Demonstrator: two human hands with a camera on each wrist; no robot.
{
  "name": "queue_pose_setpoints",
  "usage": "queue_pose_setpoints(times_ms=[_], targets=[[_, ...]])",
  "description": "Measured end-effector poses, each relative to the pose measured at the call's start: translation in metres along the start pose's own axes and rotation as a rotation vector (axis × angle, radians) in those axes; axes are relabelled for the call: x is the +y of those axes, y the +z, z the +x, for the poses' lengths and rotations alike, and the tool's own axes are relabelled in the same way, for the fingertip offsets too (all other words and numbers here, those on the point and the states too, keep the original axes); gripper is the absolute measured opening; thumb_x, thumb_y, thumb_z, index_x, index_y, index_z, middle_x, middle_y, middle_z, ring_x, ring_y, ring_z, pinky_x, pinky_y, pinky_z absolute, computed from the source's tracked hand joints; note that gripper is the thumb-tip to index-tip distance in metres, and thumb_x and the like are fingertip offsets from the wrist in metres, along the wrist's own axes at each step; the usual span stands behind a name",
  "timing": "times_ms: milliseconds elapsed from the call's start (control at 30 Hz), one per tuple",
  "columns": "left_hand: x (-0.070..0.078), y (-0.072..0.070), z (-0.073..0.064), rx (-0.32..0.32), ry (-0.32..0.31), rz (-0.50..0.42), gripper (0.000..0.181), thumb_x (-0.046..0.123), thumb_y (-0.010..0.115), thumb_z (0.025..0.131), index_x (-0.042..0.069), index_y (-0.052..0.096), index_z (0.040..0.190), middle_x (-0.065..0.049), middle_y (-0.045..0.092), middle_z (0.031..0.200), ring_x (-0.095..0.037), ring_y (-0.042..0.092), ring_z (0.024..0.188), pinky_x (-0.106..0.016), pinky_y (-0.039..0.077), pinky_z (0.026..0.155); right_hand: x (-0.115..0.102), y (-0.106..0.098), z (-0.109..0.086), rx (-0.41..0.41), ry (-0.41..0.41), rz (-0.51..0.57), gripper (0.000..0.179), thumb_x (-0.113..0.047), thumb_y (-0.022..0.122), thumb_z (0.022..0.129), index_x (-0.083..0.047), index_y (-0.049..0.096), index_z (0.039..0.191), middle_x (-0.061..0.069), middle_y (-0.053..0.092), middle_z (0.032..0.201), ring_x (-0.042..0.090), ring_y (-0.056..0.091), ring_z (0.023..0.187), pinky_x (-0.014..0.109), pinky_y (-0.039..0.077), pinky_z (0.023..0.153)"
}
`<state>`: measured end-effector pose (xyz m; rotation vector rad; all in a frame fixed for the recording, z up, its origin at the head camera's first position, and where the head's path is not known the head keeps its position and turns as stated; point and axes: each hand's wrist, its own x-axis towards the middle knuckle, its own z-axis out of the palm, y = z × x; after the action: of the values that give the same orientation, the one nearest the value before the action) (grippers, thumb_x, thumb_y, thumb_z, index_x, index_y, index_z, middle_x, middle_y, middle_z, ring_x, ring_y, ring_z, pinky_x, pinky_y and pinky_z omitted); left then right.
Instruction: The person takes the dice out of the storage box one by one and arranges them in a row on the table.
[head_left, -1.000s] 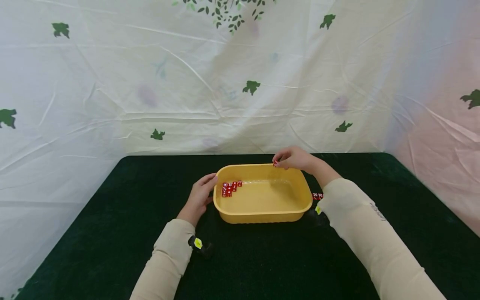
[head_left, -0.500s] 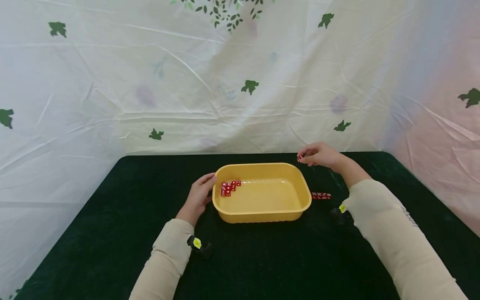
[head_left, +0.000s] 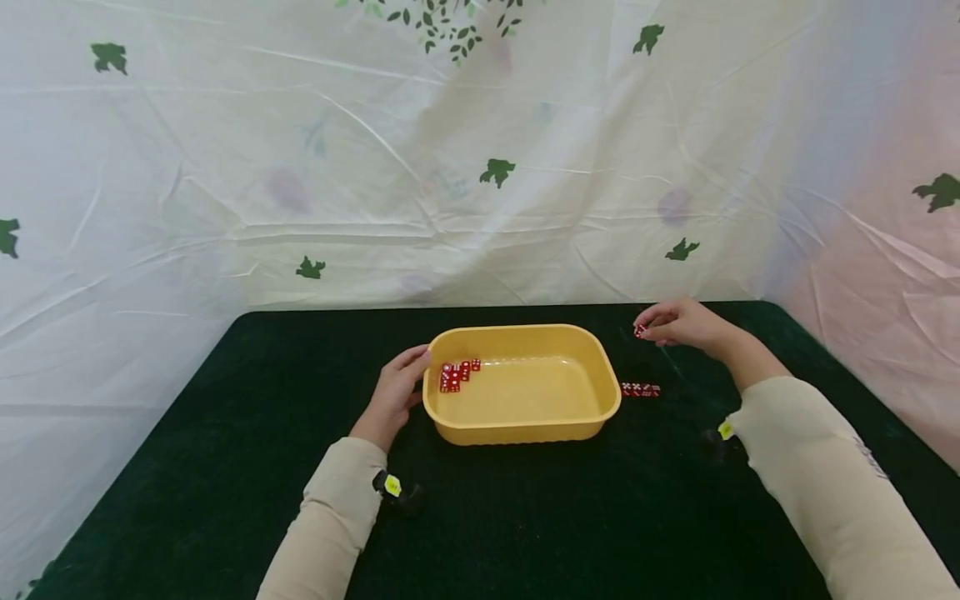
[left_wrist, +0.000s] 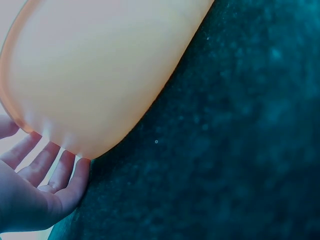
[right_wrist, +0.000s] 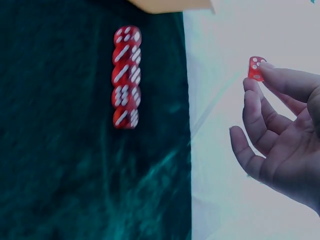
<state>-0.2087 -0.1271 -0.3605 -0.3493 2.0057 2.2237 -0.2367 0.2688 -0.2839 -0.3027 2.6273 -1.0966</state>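
In the head view, the left hand (head_left: 392, 398) is clamped on the left end of the tub (head_left: 521, 435), and the right hand (head_left: 688, 325) pinches a red die (head_left: 640, 331) over the counter (head_left: 525, 525), right of the tub and farther back than the row (head_left: 641, 390) just beside it; more dice (head_left: 453, 382) lie grouped inside the tub's left end. The tub wants only a steadying hold, I judge, since a shove rightward could knock the row. The left wrist view shows fingers spaced along the tub's outer wall, which should share the pressure well. In the right wrist view, the die sits between thumb and fingertip, the other fingers loosely bent, while five dice stand touching in a straight line, well apart from it. If the die is to join them, it seems best to square its faces first, lower it straight at the outer end, nudge lightly, and release without brushing its neighbour.
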Motion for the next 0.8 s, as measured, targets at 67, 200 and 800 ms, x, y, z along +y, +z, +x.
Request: queue_pose_setpoints(times_ms=[67, 200, 800], targets=[[-0.001, 0.000, 0.000, 0.001, 0.002, 0.001, 0.032, 0.030, 0.052, 0.086, 0.015, 0.052, 0.114, -0.003, 0.047, 0.115, -0.021, 0.043, 0.104, -0.043, 0.037, 0.085, 0.006, 0.000, -0.004, 0.004, 0.018, -0.001, 0.033, -0.016, 0.053, 0.085, 0.004, 0.050, 0.111, 0.016, 0.054, 0.103, 0.031, 0.049, 0.089, 0.045, 0.039, 0.082], [-0.001, -0.001, 0.001, 0.001, 0.001, 0.004, 0.032, 0.031, 0.052, 0.086, 0.015, 0.052, 0.114, -0.003, 0.047, 0.115, -0.021, 0.043, 0.104, -0.044, 0.036, 0.085, 0.021, 0.001, -0.011, 0.013, 0.033, 0.018, 0.034, -0.017, 0.053, 0.086, 0.004, 0.048, 0.113, 0.016, 0.053, 0.103, 0.032, 0.048, 0.090, 0.045, 0.039, 0.082], [-0.001, -0.001, 0.001, 0.000, -0.002, 0.011, 0.032, 0.032, 0.052, 0.086, 0.016, 0.052, 0.114, -0.003, 0.047, 0.115, -0.021, 0.043, 0.104, -0.043, 0.037, 0.084, 0.064, 0.012, -0.027, -0.054, 0.066, 0.096, 0.032, -0.013, 0.050, 0.087, 0.007, 0.047, 0.111, 0.012, 0.053, 0.095, 0.027, 0.050, 0.084, 0.039, 0.043, 0.074]])
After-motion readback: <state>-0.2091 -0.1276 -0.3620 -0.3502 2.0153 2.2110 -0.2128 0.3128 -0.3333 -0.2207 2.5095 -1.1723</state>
